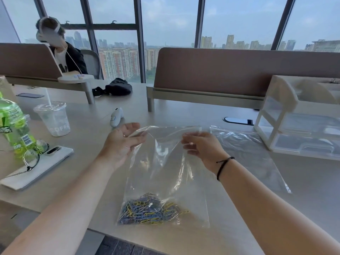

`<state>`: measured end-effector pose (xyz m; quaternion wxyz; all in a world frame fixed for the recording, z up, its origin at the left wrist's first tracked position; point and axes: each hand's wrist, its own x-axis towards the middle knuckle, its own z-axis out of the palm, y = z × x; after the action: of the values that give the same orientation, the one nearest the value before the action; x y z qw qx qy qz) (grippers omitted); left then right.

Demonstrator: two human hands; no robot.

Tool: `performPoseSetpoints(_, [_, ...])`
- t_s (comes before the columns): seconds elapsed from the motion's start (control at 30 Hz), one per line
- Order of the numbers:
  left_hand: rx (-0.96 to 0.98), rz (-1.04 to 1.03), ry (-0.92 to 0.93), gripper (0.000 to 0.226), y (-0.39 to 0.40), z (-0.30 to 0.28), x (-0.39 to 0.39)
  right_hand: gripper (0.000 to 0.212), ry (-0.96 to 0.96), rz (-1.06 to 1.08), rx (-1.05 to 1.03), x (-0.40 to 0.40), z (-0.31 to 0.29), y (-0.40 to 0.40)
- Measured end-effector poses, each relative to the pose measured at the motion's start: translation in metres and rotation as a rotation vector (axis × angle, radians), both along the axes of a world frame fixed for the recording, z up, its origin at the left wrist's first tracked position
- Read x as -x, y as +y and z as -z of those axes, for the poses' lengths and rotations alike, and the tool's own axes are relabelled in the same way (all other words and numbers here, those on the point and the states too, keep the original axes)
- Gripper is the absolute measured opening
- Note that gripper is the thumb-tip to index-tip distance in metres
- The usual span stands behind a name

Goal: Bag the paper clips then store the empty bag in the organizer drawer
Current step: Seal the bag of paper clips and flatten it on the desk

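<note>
Paper clips (152,210), blue and yellow, lay in a heap at the bottom of the clear bag (165,172) on the bench (303,190), nearest to us. Our left hand (123,142) pinched the bag's top edge at 10 o'clock, and our right hand (200,146) pinched it at 2 o'clock, fingers curled on the plastic. We saw a second, empty bag (246,153) lying flat at 3 o'clock. At 2 o'clock behind it stood the organizer drawer (301,133), touching the empty bag's far corner.
</note>
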<state>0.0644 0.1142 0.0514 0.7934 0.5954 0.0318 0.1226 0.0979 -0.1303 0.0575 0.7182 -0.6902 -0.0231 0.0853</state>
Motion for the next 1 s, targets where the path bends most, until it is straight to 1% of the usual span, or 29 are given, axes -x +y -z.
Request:
performPoseSetpoints(0.1, [-0.092, -0.078, 0.022, 0.062, 0.004, -0.016, -0.009, 0.009, -0.063, 0.046, 0.046, -0.008, -0.012, -0.006])
performPoseSetpoints(0.17, [-0.127, -0.101, -0.004, 0.067, 0.001, -0.032, -0.014, 0.009, -0.125, 0.089, 0.091, -0.013, -0.02, -0.008])
performPoseSetpoints(0.23, [-0.145, -0.1, -0.015, 0.067, -0.003, -0.049, -0.018, 0.01, -0.211, 0.121, 0.116, -0.015, -0.028, -0.011])
performPoseSetpoints(0.33, [-0.113, 0.015, -0.027, 0.062, -0.006, -0.062, -0.015, 0.018, -0.321, 0.123, 0.096, -0.009, -0.036, -0.019])
performPoseSetpoints(0.4, [-0.073, 0.088, -0.035, 0.059, -0.008, -0.062, -0.008, 0.026, -0.346, 0.086, 0.068, -0.003, -0.036, -0.027])
performPoseSetpoints(0.47, [-0.044, 0.121, -0.044, 0.053, -0.011, -0.056, -0.002, 0.022, -0.337, 0.052, 0.045, 0.002, -0.034, -0.037])
performPoseSetpoints(0.57, [0.028, 0.116, -0.074, 0.041, -0.013, -0.048, 0.002, 0.007, -0.33, 0.036, 0.007, 0.01, -0.036, -0.046])
performPoseSetpoints(0.67, [0.099, 0.09, -0.092, 0.032, -0.017, -0.051, 0.005, 0.013, -0.344, 0.059, -0.005, 0.013, -0.043, -0.049])
performPoseSetpoints(0.77, [0.131, 0.055, -0.103, 0.022, -0.021, -0.059, 0.005, 0.006, -0.371, 0.039, -0.002, 0.015, -0.049, -0.05])
performPoseSetpoints(0.83, [0.078, 0.03, -0.121, 0.025, -0.024, -0.065, 0.003, 0.012, -0.396, 0.016, 0.006, 0.015, -0.053, -0.053])
performPoseSetpoints(0.9, [-0.022, 0.005, -0.148, 0.037, -0.023, -0.07, 0.001, 0.014, -0.42, 0.022, 0.027, 0.015, -0.058, -0.056])
performPoseSetpoints(1.0, [-0.187, -0.045, -0.17, 0.052, -0.015, -0.076, -0.003, 0.016, -0.512, 0.108, 0.144, 0.011, -0.066, -0.057])
